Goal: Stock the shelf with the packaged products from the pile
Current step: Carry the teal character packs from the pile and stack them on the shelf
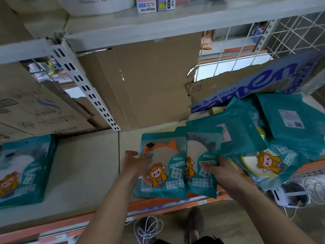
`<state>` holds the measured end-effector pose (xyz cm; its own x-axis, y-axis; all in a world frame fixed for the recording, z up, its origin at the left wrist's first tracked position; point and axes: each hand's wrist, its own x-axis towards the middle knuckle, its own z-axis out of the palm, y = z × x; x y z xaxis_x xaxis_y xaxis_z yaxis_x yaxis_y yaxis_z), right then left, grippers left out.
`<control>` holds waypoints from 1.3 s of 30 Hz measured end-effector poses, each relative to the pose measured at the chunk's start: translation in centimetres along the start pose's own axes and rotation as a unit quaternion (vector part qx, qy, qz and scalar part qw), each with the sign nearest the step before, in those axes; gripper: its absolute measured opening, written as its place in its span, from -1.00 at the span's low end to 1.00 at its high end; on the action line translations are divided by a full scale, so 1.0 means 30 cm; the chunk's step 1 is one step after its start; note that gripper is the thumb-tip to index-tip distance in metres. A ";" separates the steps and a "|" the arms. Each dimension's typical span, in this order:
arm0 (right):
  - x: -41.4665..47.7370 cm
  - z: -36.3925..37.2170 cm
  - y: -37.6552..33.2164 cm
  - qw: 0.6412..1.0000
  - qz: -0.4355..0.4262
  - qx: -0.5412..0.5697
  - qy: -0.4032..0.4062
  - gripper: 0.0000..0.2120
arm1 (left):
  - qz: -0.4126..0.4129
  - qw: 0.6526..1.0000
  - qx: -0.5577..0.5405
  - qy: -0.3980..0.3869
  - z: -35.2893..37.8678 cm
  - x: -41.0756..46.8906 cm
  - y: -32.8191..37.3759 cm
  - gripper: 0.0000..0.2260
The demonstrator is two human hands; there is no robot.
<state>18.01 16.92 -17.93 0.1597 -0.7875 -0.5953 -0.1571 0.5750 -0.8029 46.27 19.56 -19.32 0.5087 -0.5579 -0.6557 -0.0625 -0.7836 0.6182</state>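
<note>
Packets (163,166) overlap beside bare shelf (84,173): left hand (135,162) flat, seemingly touching one's edge, right hand (221,169) gripping other.

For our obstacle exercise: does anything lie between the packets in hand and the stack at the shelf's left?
Nothing visible: bare shelf runs from the orange-ring packet at the left hand to the left stack.

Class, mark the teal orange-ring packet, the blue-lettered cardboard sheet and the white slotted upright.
Teal plastic packet with orange ring (162,155): head view, on its clear window.
Blue-lettered brown cardboard sheet (260,85): head view, on the blue print.
White slotted metal upright (88,92): head view, mid-length.
</note>
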 end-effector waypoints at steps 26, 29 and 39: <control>-0.025 -0.113 -0.045 0.994 0.007 0.085 -0.066 -0.74 | 0.042 0.992 -0.042 -0.115 0.088 -0.055 -0.015 -0.11; -0.030 -0.145 -0.040 0.997 0.004 0.066 -0.046 -0.77 | 0.049 0.991 -0.010 -0.122 0.129 -0.066 -0.015 -0.45; -0.082 -0.236 -0.030 0.999 0.003 0.010 0.041 -0.88 | 0.066 0.975 0.207 0.038 0.245 -0.103 0.003 -0.25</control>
<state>10.85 16.75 -15.52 0.0787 -0.7992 -0.5959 -0.1382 0.5833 -0.8004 38.39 19.21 -20.41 0.5348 -0.6511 -0.5386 -0.4640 -0.7590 0.4567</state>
